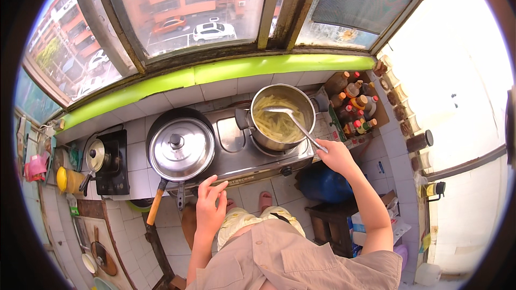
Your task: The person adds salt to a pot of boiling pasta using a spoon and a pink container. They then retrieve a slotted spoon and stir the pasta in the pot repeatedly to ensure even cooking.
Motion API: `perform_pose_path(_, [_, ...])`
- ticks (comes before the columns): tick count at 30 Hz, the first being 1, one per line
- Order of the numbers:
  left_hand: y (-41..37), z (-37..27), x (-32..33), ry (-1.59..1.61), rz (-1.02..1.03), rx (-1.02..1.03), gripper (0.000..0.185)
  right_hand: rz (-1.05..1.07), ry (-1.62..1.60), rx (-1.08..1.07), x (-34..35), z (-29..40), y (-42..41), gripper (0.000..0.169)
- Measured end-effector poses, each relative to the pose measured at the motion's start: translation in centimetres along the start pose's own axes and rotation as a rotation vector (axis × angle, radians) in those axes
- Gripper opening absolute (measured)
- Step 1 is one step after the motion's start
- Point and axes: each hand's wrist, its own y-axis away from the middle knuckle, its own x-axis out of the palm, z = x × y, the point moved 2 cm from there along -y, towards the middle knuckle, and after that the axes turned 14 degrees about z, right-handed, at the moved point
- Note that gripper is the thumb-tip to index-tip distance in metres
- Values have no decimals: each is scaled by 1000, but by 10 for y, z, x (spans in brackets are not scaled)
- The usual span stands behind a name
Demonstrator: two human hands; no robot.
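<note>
My right hand (336, 155) grips the handle of a metal ladle or spatula (301, 126). Its head rests among pale yellow strips (271, 123), perhaps cut potato, in liquid inside a steel pot (258, 137). That pot has two dark side handles and stands on the right burner of a steel gas stove (225, 159). Nothing is in my left hand (212, 205), raised in front of the stove with its fingers apart. Nearest to it is a wok (152, 129) on the left burner, with a shiny lidded pan (189, 161) over it. A wooden handle (155, 207) juts toward me.
A carton of sauce bottles (354, 104) stands right of the pot. Farther left, a small lidded pot (96, 155) sits by a black induction cooker (117, 169). A blue gas cylinder (324, 183) and a dark wooden stool (330, 225) are below right. Windows line the far side.
</note>
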Motion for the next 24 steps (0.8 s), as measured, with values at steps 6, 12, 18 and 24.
perform_pose_path(6, [4,0,1,4,5,-7,26,-86,30,6,8,1,-8,40])
perform_pose_path(12, [7,-1,0,14,4,-6,26,-67,210,64,23,-3,-13,40])
perform_pose_path(18, [10,-2,-1,11,9,-20,25,-8,250,61,20,4,0,36])
perform_pose_path(24, [11,-4,3,21,14,-20,25,29,229,68,8,12,21,32])
